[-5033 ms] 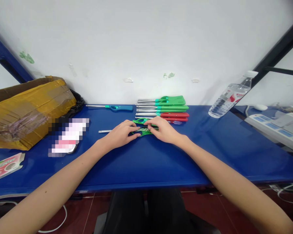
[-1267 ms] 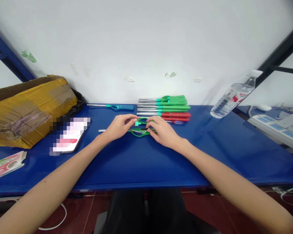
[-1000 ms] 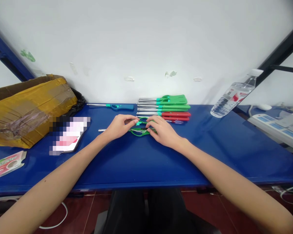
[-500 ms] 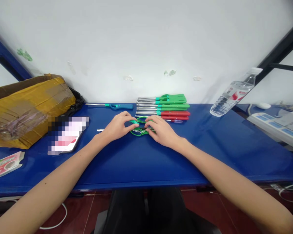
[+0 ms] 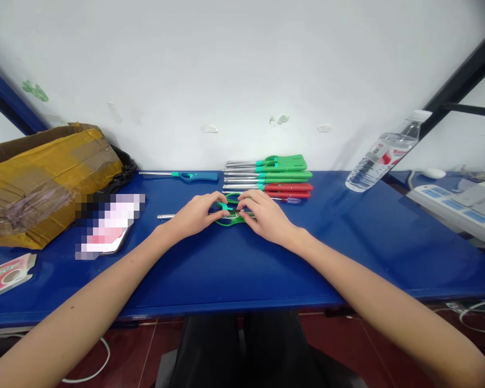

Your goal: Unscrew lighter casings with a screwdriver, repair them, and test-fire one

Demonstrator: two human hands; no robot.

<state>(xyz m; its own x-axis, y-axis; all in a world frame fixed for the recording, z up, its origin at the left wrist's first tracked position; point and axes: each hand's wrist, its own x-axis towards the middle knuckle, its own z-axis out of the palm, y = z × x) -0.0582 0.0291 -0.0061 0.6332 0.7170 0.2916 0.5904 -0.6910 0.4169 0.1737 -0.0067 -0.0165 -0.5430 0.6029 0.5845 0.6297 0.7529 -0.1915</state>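
Between my hands on the blue table lies a long-nosed green lighter [image 5: 223,222] with its casing open and thin white wires showing. Its metal tube [image 5: 165,216] sticks out to the left beneath my wrist. My left hand [image 5: 194,215] pinches a small teal trigger piece [image 5: 225,206] at the lighter's loop. From the other side, the curled fingers of my right hand [image 5: 269,218] grip the lighter near a small black part [image 5: 237,210]. My right hand covers most of the handle. Behind them lie stacked green lighters [image 5: 289,177] and red lighters [image 5: 289,187].
A blue lighter [image 5: 200,176] lies by the wall. At left are a taped cardboard box [image 5: 52,183], a blurred-out phone [image 5: 111,226] and a printed card [image 5: 10,275]. A water bottle [image 5: 382,156] and a white power strip [image 5: 461,207] are at right.
My left fingers have shifted slightly left with the teal piece, and more of the black part and wires shows between my hands. The whole view has moved a little.
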